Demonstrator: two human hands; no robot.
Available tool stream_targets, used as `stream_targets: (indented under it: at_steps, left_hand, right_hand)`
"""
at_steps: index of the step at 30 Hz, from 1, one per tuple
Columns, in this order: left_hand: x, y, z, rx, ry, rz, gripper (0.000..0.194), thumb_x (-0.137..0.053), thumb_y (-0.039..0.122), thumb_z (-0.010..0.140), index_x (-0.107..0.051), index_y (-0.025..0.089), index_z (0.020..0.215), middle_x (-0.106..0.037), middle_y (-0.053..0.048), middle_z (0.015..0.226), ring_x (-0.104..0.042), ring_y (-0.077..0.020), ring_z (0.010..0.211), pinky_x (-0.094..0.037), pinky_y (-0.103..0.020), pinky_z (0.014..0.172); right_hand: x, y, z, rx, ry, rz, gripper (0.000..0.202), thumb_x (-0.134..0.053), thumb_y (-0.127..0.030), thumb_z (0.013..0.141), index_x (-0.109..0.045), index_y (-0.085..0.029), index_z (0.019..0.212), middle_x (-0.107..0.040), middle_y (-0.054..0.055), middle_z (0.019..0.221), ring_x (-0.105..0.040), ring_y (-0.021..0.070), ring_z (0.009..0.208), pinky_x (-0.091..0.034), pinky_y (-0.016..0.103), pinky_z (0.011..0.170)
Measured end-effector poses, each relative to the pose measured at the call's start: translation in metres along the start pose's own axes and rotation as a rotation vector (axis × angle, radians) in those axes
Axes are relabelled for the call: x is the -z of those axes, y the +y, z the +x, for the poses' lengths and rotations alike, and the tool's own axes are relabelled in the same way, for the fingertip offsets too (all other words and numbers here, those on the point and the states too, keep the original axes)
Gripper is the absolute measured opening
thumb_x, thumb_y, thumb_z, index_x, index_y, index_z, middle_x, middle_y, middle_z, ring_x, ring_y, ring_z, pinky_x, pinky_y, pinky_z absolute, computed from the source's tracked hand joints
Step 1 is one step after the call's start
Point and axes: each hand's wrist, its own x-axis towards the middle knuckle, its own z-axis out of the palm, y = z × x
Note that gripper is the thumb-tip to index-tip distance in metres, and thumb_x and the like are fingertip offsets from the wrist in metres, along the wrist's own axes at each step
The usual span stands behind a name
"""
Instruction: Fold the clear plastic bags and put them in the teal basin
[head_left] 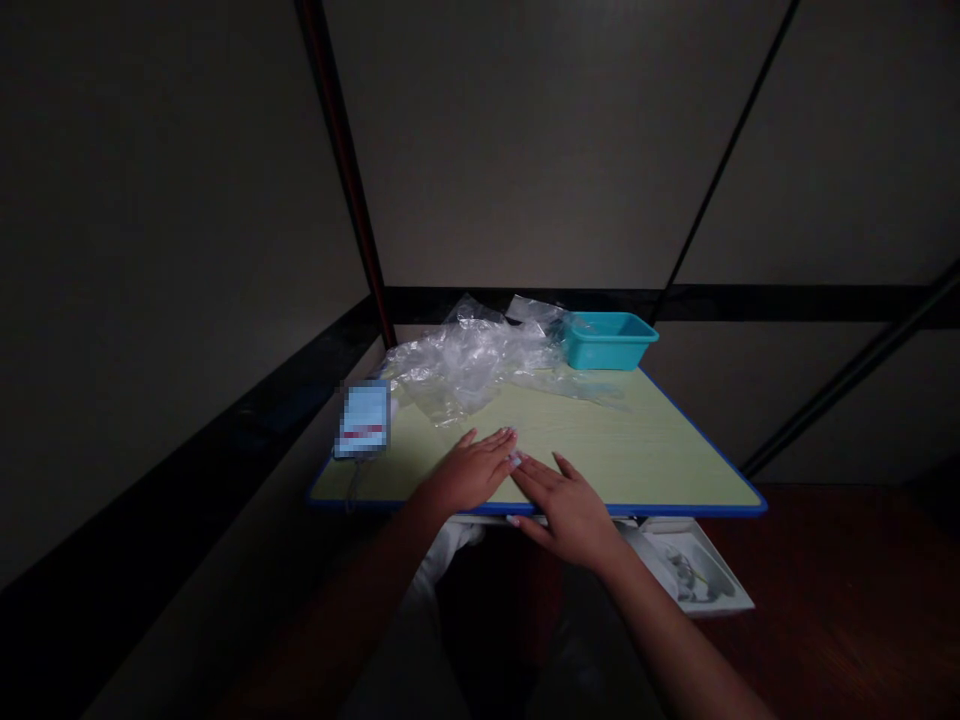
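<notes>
Near the front edge of the pale yellow table (645,450), my left hand (474,472) lies palm down with its fingers stretched out to the right. My right hand (568,508) rests at the same edge, fingers extended and apart, its thumb lower, by the blue rim. The fingertips of both hands meet around the middle. Small whitish spots show there; I cannot tell whether they are only fingernails. Beyond the hands, a heap of crumpled clear plastic bags (480,355) spreads across the back of the table.
A turquoise plastic basket (609,350) stands at the back right, touching the bags. On the left edge lies a phone-like device (364,418) with a blurred screen. Below the table at right is an open white drawer or box (712,575) with unclear contents. Walls close in behind and left.
</notes>
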Motion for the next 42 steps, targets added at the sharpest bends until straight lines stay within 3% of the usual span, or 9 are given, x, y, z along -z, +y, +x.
stream_targets:
  at_steps: [7,12,17,21,26,30,32,36,42]
  left_hand:
    - [0.005,0.004,-0.002,-0.036,0.007,0.031,0.046,-0.021,0.038,0.098,-0.036,0.021,0.138,-0.034,-0.008,0.146,-0.025,-0.0164,0.138,-0.015,-0.047,0.112]
    - [0.011,0.008,-0.004,-0.048,-0.032,0.037,0.048,-0.028,0.045,0.096,-0.038,0.023,0.138,-0.035,-0.011,0.146,-0.022,-0.0201,0.139,-0.010,-0.054,0.111]
    - [0.011,0.005,-0.004,-0.058,-0.080,0.032,0.045,-0.036,0.043,0.094,-0.038,0.033,0.137,-0.022,-0.007,0.151,-0.013,-0.0256,0.141,-0.008,-0.059,0.109]
    - [0.013,0.005,-0.005,-0.059,-0.099,0.021,0.049,-0.042,0.047,0.091,-0.034,0.038,0.138,-0.015,-0.006,0.153,-0.006,-0.0281,0.141,-0.006,-0.060,0.108]
    - [0.018,0.007,-0.006,-0.123,-0.100,-0.024,0.051,-0.039,0.044,0.093,-0.025,0.039,0.142,-0.013,-0.002,0.152,-0.015,-0.0239,0.140,-0.008,-0.057,0.111]
    - [0.020,0.006,-0.005,-0.149,-0.129,-0.056,0.051,-0.037,0.046,0.093,-0.023,0.039,0.142,-0.020,-0.002,0.151,-0.021,-0.0231,0.139,-0.007,-0.056,0.111]
    - [0.020,0.005,-0.005,-0.147,-0.137,-0.058,0.052,-0.037,0.049,0.092,-0.023,0.039,0.142,-0.018,-0.003,0.151,-0.018,-0.0246,0.139,-0.007,-0.058,0.110]
    - [0.021,0.004,-0.005,-0.145,-0.152,-0.070,0.055,-0.039,0.052,0.091,-0.021,0.041,0.142,-0.015,-0.002,0.151,-0.015,-0.0263,0.140,-0.008,-0.060,0.109]
    - [0.022,0.005,-0.005,-0.136,-0.151,-0.093,0.057,-0.040,0.054,0.090,-0.020,0.042,0.142,-0.014,-0.001,0.151,-0.015,-0.0270,0.140,-0.008,-0.061,0.109]
  right_hand:
    - [0.006,0.001,-0.002,0.027,0.036,0.017,0.063,-0.049,-0.041,0.087,-0.029,-0.020,0.143,-0.030,0.013,0.148,-0.027,0.0226,0.136,-0.017,0.051,0.111]
    - [0.006,-0.002,-0.001,-0.019,0.079,0.011,0.071,-0.048,-0.042,0.087,-0.015,-0.022,0.147,-0.018,0.009,0.152,-0.019,0.0224,0.139,-0.013,0.053,0.112]
    - [0.014,0.011,0.007,-0.082,0.098,0.017,0.066,-0.040,-0.043,0.091,-0.009,-0.028,0.148,-0.014,0.007,0.153,-0.017,0.0217,0.139,-0.017,0.053,0.111]
    - [0.036,0.056,0.026,-0.158,0.179,-0.071,0.060,-0.042,-0.044,0.090,-0.022,-0.029,0.145,-0.015,0.008,0.153,-0.023,0.0254,0.138,-0.020,0.056,0.108]
    - [0.075,0.156,0.068,-0.352,0.342,-0.216,0.051,-0.044,-0.044,0.088,-0.047,-0.016,0.132,-0.039,0.017,0.142,-0.038,0.0296,0.128,-0.032,0.050,0.103]
    - [0.096,0.229,0.093,-0.679,0.315,-0.184,0.056,-0.044,-0.046,0.088,-0.042,-0.016,0.135,-0.053,0.019,0.127,-0.047,0.0319,0.120,-0.038,0.046,0.096]
    - [0.098,0.255,0.099,-0.748,0.275,-0.145,0.060,-0.048,-0.045,0.087,-0.037,-0.016,0.139,-0.059,0.020,0.119,-0.057,0.0326,0.107,-0.044,0.046,0.087]
    - [0.093,0.285,0.108,-0.805,0.225,-0.061,0.064,-0.056,-0.043,0.083,-0.037,-0.019,0.139,-0.066,0.015,0.106,-0.065,0.0262,0.088,-0.049,0.038,0.076]
    - [0.081,0.300,0.116,-0.852,0.228,0.087,0.053,-0.058,-0.046,0.082,-0.052,-0.010,0.121,-0.069,0.009,0.072,-0.065,0.0176,0.059,-0.048,0.026,0.059]
